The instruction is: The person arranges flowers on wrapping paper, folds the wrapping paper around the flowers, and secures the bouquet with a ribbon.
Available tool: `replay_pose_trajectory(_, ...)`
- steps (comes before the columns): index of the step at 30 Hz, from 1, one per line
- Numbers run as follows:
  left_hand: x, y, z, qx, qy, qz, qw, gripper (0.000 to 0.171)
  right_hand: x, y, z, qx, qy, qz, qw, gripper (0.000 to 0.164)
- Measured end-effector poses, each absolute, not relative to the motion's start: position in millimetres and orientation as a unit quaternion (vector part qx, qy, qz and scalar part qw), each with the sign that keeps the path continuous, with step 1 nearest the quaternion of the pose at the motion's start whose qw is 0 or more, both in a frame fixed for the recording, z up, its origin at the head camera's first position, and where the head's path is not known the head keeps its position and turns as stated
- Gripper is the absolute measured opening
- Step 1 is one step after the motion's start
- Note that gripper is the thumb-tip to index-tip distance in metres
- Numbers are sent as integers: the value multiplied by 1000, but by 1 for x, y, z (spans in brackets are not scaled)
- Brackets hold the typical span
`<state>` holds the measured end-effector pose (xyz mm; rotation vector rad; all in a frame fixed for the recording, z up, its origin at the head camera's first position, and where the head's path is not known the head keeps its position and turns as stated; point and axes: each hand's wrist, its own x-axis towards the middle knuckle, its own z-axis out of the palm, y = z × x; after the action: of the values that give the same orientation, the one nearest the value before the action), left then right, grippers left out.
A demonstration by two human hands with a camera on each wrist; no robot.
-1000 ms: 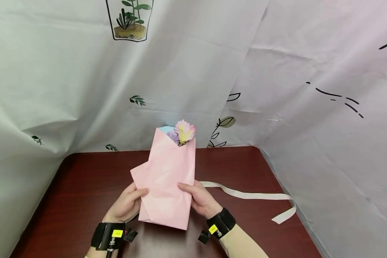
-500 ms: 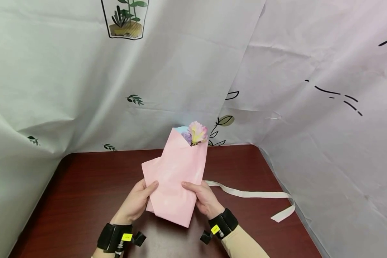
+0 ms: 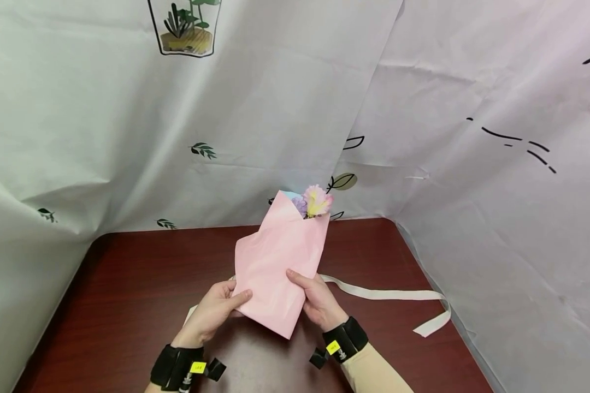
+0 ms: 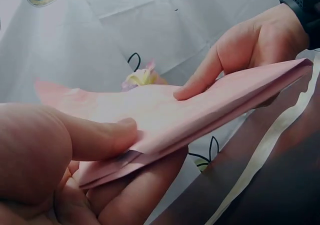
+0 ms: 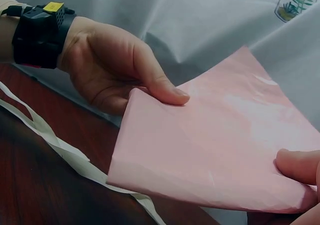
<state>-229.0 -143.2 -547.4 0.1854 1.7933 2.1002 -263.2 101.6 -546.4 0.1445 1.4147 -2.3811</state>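
Observation:
A bouquet wrapped in pink paper (image 3: 275, 262) is held up over the table, its top leaning to the right. A pink-and-yellow flower (image 3: 318, 201) and a small purple one (image 3: 300, 205) show at its top, with a bit of light blue behind. My left hand (image 3: 211, 311) pinches the lower left corner, thumb on the front and fingers underneath, as the left wrist view shows. On the right edge, my right hand (image 3: 323, 303) grips the paper with its thumb (image 5: 299, 166) across the front. The flower stems are hidden inside the wrap.
A white ribbon (image 3: 388, 295) lies along the dark red wooden table (image 3: 142, 284), running from behind the bouquet to the right, where its end folds back. Pale printed cloth (image 3: 255, 109) hangs behind and at the sides.
Both hands have carried the bouquet to the right, and it leans further right. My left hand has shifted down along the paper to its lower left corner.

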Motion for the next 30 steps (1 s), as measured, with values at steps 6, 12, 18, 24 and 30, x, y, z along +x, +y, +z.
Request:
replay_pose_trajectory(6, -227, -134, -541, 35, 702, 711, 31, 45, -263, 103, -547, 56, 503, -848, 159, 44)
replay_pose_trajectory(12, -227, -117, -520, 168, 754, 487, -407, 43, -263, 101, -548, 63, 516, -843, 140, 46)
replay_pose_trajectory(18, -233, -100, -508, 273, 833, 327, -354, 52, -263, 100, -547, 54, 510, -847, 139, 45)
replay_pose_trajectory(24, -241, -99, -516, 183, 900, 307, -248, 75, -259, 99, -548, 38, 506, -846, 160, 45)
replay_pose_trajectory(30, -243, -101, -517, 142, 880, 403, -205, 80, -258, 99, -545, 33, 507, -847, 156, 47)
